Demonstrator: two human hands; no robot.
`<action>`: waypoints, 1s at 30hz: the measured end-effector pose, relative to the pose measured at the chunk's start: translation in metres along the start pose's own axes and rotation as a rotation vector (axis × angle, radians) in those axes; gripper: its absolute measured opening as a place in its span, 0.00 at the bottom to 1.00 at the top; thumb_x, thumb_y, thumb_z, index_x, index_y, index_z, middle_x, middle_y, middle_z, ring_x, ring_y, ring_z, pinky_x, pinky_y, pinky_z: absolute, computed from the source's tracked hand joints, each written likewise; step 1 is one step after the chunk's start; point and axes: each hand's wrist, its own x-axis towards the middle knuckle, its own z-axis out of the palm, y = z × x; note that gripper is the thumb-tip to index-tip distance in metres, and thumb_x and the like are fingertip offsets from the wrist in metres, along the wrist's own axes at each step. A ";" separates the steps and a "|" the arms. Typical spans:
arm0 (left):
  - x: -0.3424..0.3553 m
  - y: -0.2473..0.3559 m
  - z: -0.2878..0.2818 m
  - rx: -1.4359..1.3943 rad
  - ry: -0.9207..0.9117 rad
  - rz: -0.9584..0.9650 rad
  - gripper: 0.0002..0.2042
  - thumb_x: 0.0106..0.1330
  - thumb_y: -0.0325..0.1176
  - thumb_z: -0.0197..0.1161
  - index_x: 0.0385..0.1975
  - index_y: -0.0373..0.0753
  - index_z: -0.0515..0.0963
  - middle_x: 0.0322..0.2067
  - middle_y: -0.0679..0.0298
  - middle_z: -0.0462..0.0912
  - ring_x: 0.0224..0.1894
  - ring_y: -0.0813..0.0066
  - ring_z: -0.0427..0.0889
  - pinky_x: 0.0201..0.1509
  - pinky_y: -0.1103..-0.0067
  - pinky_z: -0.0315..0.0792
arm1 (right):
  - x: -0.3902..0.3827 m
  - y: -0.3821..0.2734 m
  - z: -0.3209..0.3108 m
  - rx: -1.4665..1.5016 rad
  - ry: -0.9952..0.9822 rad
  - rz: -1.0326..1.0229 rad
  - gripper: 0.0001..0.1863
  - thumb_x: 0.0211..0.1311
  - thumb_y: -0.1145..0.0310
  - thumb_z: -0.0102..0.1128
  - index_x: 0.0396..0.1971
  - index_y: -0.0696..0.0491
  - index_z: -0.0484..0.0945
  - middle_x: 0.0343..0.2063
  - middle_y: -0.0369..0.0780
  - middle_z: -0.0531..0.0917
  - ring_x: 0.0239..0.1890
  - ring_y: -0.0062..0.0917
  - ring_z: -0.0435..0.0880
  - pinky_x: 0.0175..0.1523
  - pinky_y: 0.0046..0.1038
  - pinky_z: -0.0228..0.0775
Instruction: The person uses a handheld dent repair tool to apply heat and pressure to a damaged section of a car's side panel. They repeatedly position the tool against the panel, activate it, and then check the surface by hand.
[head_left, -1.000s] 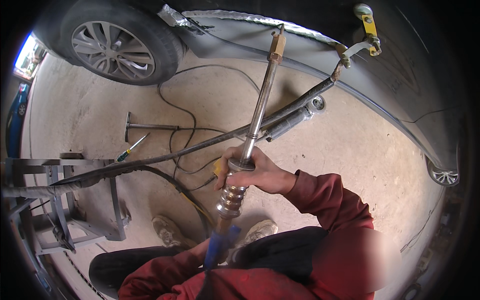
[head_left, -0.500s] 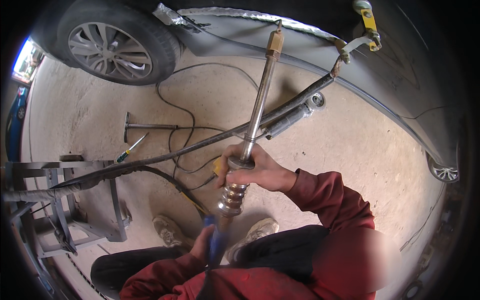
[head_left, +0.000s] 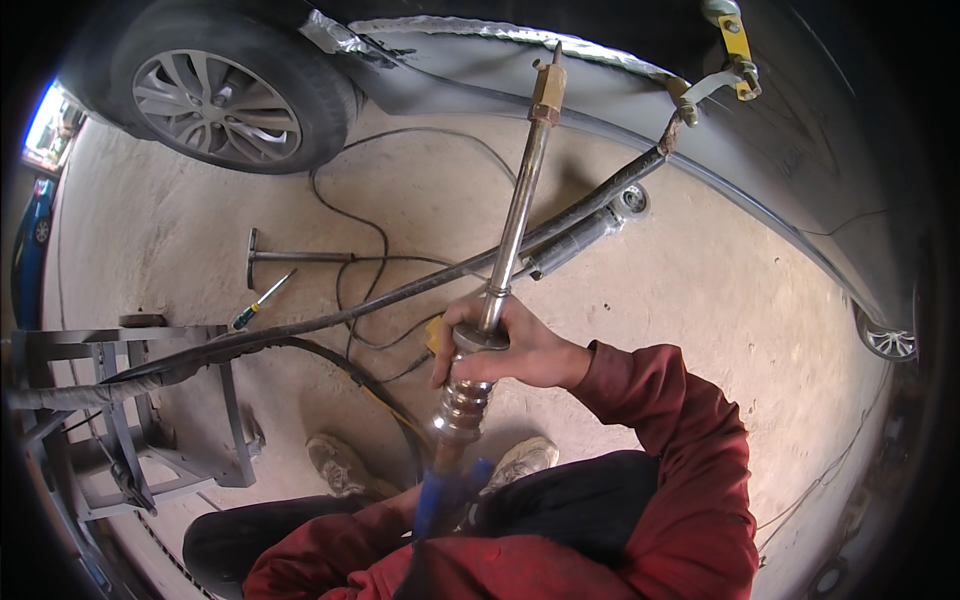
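Note:
A slide hammer dent puller (head_left: 512,225), its steel shaft ending in a brass holder and pointed tip, slants up from my lap to the car's sill (head_left: 520,32). Around its ribbed metal weight, just below the shaft, the fingers of my right hand (head_left: 520,345) are closed. Low down, my left hand (head_left: 404,504) is at the blue handle (head_left: 440,500); handle and hand are smeared by motion and its fingers are mostly hidden behind. In this view the tip overlaps the bare, silvery strip of the sill; whether it touches I cannot tell.
A thick black cable (head_left: 400,290) runs from a grey metal frame (head_left: 235,420) to a yellow clamp (head_left: 738,55) on the car. On the concrete lie a screwdriver (head_left: 262,300), a T-shaped metal bar (head_left: 300,256), a grey cylindrical tool (head_left: 580,240) and thin cords. A car wheel (head_left: 215,105) stands upper left.
The blue handle has turned about its axis, its side part swinging to the right, and my left hand has slipped lower behind it. My right hand with the weight has shifted slightly downward.

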 end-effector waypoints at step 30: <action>0.017 -0.022 -0.017 -0.075 0.126 -0.187 0.23 0.67 0.64 0.56 0.24 0.50 0.72 0.17 0.68 0.71 0.17 0.73 0.71 0.20 0.77 0.61 | 0.004 -0.018 -0.013 0.056 0.160 -0.111 0.12 0.59 0.72 0.67 0.39 0.57 0.75 0.35 0.40 0.83 0.39 0.29 0.88 0.49 0.30 0.78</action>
